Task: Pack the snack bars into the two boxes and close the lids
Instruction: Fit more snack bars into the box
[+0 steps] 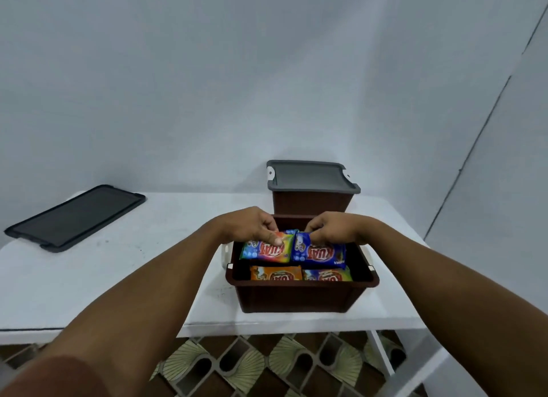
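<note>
My two bare arms reach out over the open brown box (299, 293). My left hand (255, 223) is above its far left part, fingers curled down and pinching. My right hand (333, 227) is above its far right part, curled and pinching too, close beside my left.
</note>
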